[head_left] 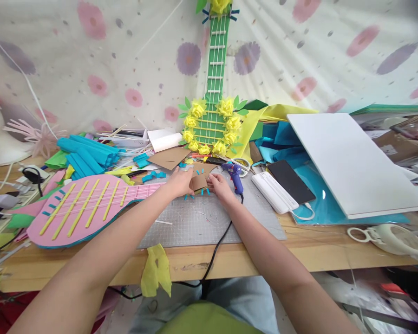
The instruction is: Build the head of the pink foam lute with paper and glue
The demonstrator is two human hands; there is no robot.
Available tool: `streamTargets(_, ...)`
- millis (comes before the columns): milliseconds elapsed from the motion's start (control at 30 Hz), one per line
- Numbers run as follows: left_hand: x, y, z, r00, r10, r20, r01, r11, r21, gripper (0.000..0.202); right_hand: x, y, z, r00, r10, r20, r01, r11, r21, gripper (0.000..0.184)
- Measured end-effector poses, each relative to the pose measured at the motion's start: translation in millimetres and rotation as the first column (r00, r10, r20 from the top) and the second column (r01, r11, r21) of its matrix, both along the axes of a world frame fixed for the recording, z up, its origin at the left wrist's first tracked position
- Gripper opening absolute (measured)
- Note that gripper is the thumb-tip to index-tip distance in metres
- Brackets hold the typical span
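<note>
A paper-craft guitar [80,208] lies on its back across the left of the table, with a pink body, yellow strips and strings. At the far end of its pink neck [148,190] is a brown cardboard piece [198,182] with small blue pegs around its edges. My left hand [181,182] grips this cardboard from the left, thumb and fingers bent around its side. From the right, my right hand [220,186] pinches its edge with closed fingertips. Close to the right hand, a blue hot glue gun [234,176] rests on the grey cutting mat [244,227].
A green guitar [212,123] with yellow paper flowers leans upright at the back. White scissors [243,166], a white power strip-like device [275,192], a dark phone [290,181] and a large white board [351,162] lie to the right. The glue gun's black cord [220,243] crosses the front edge.
</note>
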State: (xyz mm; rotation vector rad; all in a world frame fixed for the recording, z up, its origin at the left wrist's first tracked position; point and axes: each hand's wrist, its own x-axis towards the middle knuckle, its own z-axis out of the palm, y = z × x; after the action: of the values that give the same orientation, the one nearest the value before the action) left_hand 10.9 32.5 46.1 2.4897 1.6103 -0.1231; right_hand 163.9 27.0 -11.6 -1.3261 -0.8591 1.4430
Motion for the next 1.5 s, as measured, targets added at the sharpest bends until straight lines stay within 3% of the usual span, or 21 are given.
streamTargets(200,-1,-1,-1.4,1.000,-0.002,0.023,0.002,1.000,-0.005,0.085,2,-2,-5.1,1.000,0.005,-0.007,-0.005,1.000,0.026,0.007)
streamTargets(333,-10,2,7.6,0.991,-0.053,0.122,0.058,0.997,-0.041,0.097,2,-1,-8.9,1.000,0.008,-0.023,-0.008,0.999,0.037,0.010)
streamTargets(533,-45,16,22.8,0.890,0.092,0.446,-0.076,0.996,-0.054,0.073,2,2,-11.2,0.996,-0.002,-0.089,0.005,0.999,0.041,0.010)
streamTargets(633,-59,15,21.7,0.860,0.109,0.499,-0.122,0.992,-0.006,0.068,2,1,-10.5,0.997,0.000,-0.083,0.004,0.999,0.042,0.010)
streamTargets(733,-64,6,14.3,0.829,0.134,0.543,-0.167,0.986,0.011,0.063,2,0,-10.9,0.999,0.005,-0.049,-0.002,0.998,0.059,0.010)
streamTargets(800,-64,1,4.5,0.768,0.173,0.617,-0.232,0.973,0.016,0.056,2,0,-12.0,1.000,0.011,-0.023,-0.010,0.998,0.070,0.010)
streamTargets(900,-64,-4,-16.3,0.658,0.262,0.706,-0.421,0.906,0.056,0.036,3,-1,-13.5,1.000,0.018,-0.002,-0.018,0.997,0.080,0.011)
streamTargets(1000,-66,-7,-33.8,0.609,0.364,0.705,-0.537,0.843,0.029,0.023,4,-2,-13.5,1.000,0.024,-0.018,-0.023,0.996,0.086,0.013)
streamTargets(1100,-69,-11,-36.7,0.644,0.398,0.654,-0.525,0.851,-0.001,0.021,3,-3,-13.1,0.999,0.019,-0.027,-0.017,0.996,0.090,0.014)
streamTargets(1333,-64,-12,-13.9,0.719,0.438,0.540,-0.516,0.857,-0.007,0.023,2,0,-22.8,1.000,0.024,0.002,-0.024,0.991,0.130,0.017)
streamTargets(1400,-64,-14,-12.2,0.754,0.378,0.538,-0.474,0.879,0.046,0.026,1,0,-25.6,1.000,0.024,0.017,-0.026,0.989,0.144,0.019)
streamTargets(1500,-67,-19,-12.5,0.848,0.232,0.476,-0.322,0.940,0.115,0.038,2,-1,-26.0,0.997,0.032,0.067,-0.043,0.985,0.165,0.022)
